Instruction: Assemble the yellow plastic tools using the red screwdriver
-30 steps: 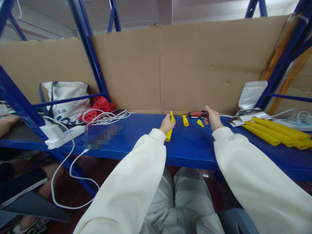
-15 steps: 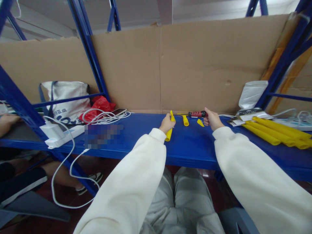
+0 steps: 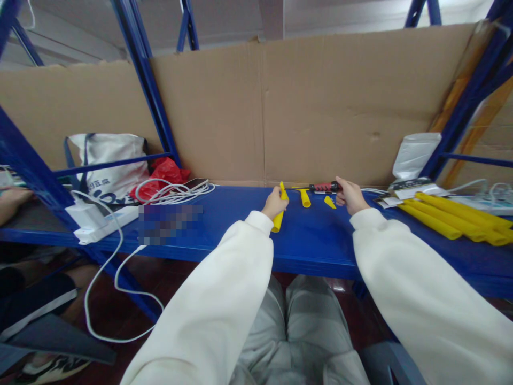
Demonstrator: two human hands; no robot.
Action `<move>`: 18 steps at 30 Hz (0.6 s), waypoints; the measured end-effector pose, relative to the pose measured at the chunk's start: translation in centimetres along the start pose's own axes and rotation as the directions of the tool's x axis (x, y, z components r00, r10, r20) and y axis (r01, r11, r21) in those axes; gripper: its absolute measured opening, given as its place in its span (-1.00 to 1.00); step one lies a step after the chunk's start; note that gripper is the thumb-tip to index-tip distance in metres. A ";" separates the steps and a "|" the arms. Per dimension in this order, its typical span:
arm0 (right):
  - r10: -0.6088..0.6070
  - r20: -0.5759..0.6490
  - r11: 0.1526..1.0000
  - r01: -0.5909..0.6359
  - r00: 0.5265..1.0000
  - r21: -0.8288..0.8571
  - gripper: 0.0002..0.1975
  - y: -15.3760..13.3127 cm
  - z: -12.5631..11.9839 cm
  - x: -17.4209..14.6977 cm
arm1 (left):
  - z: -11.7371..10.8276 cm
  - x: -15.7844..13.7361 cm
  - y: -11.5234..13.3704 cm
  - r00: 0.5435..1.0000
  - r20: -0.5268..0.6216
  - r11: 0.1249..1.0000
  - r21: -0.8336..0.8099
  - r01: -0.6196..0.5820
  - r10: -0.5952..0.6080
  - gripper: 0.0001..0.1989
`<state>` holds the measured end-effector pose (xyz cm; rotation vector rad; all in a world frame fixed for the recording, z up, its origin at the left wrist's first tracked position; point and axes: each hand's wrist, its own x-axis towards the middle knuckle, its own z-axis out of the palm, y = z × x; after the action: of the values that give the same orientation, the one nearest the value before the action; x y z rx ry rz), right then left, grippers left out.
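My left hand (image 3: 274, 202) is closed around a yellow tube (image 3: 277, 221), which stands tilted over the blue shelf. Fingers of my right hand (image 3: 349, 195) wrap the end of a red and black screwdriver handle (image 3: 324, 187). The screwdriver lies level, its thin shaft pointing left at the upper part of the yellow tube; whether the tip touches it I cannot tell. Under the shaft lies a short yellow tube piece (image 3: 305, 199). A small yellow pointed piece (image 3: 329, 202) rests on the shelf just left of my right hand.
Several long yellow tubes (image 3: 457, 218) lie on the right beside a white pouch (image 3: 417, 155). At left are a white cable coil (image 3: 176, 191), red plastic bag (image 3: 164, 172), cloth bag (image 3: 110, 160) and power strip (image 3: 100, 227). Cardboard (image 3: 320, 107) stands behind. Another person's hand (image 3: 14, 203) shows far left.
My two hands, the yellow tube and the screwdriver stay nearly in place, with only a slight shift of my right hand. At far left, the other person's foot and leg have moved.
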<state>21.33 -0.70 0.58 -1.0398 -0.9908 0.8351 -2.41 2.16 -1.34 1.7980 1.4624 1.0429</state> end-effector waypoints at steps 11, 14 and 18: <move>0.001 -0.007 1.000 -0.001 1.000 -0.002 -0.56 -0.1 0.1 -0.2 | 0.0 0.0 -0.1 1.000 0.005 1.000 0.004 -0.009 0.009 -0.65; -0.023 -0.012 1.000 0.023 1.000 -0.003 -0.63 -0.2 0.2 -0.3 | 0.0 0.1 -0.1 1.000 0.002 1.000 0.003 -0.006 0.006 -0.64; -0.025 -0.017 1.000 0.025 1.000 -0.011 -0.65 -0.4 0.4 -0.3 | 0.1 0.2 -0.3 1.000 -0.004 1.000 -0.007 -0.010 0.010 -0.63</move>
<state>20.93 -0.97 0.92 -1.0403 -0.9930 0.8000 -2.44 2.39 -1.57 1.8010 1.4527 1.0559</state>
